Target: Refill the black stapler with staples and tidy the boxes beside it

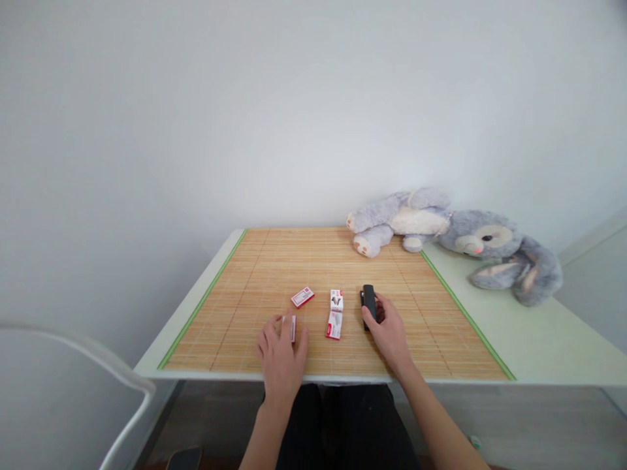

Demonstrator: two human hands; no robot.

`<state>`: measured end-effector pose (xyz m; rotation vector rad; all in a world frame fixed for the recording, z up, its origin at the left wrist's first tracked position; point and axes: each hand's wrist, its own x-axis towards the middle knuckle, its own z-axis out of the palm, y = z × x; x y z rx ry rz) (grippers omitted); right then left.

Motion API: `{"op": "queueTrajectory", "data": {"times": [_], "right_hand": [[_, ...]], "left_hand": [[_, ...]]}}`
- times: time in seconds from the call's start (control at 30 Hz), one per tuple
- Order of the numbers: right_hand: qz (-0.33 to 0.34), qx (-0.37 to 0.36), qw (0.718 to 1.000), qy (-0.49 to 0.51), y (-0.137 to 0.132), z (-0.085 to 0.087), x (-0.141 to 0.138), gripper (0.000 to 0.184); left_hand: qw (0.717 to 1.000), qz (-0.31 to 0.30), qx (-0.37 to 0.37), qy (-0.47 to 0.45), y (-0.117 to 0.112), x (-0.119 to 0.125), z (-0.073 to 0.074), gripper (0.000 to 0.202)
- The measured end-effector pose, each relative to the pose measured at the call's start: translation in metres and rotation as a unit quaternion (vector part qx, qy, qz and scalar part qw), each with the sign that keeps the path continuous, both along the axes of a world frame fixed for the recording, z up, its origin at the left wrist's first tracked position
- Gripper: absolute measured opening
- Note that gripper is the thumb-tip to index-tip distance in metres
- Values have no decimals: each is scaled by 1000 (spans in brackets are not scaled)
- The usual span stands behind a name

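Note:
My right hand (388, 331) is wrapped around a black stapler (369, 301) that rests on the bamboo mat (274, 267). My left hand (281, 352) lies on the mat with fingers spread, its fingertips on a small red and white box (292, 326). Another small red and white box (302, 297) lies a little further away. Between my hands sit two more such boxes, one (336, 299) behind the other (334, 324).
A grey plush rabbit (460, 238) lies on its side at the back right of the pale green table (539, 339). A white chair back (98, 372) curves at the lower left. A plain white wall stands behind the table.

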<state>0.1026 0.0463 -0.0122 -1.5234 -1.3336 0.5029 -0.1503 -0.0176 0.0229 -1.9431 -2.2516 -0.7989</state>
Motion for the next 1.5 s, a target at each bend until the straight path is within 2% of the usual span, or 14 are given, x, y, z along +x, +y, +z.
{"op": "queueTrajectory", "data": {"times": [0.13,0.3,0.4,0.53,0.63,0.7,0.77,0.87,1.03,1.2,1.4,1.5], "right_hand": [[0,5,1000,-10,-2,3,-1,56],[-3,9,1000,-24,-3,6,-1,56],[-6,10,1000,-24,-1,6,-3,56],[-15,-6,1000,-15,-4,7,0,48],[2,-12,999,-46,-15,11,14,33],[33,-4,996,-82,-24,16,26,28],[76,5,991,-108,-30,23,33,27],[144,2,981,-126,-25,35,30,30],[217,-15,961,-169,1,48,1,31],[229,-6,949,-216,10,54,-26,35],[211,26,935,-284,11,62,-71,23],[205,33,934,-290,16,72,-83,16]], "left_hand": [[990,-134,-10,-34,2,40,7,45],[983,-168,-47,-53,31,75,6,51],[985,-160,-40,-51,39,78,4,51],[989,-127,-62,-50,31,68,1,45],[977,-187,-81,-62,16,60,1,36],[962,-247,-88,-70,4,57,3,38],[955,-274,-89,-76,-6,59,6,42],[966,-239,-65,-72,-16,64,12,45],[981,-177,-52,-52,-18,63,18,43],[989,-138,-50,-23,-17,52,13,43],[991,-120,-56,-6,-20,53,14,41],[992,-115,-61,-2,-20,55,17,42]]}}
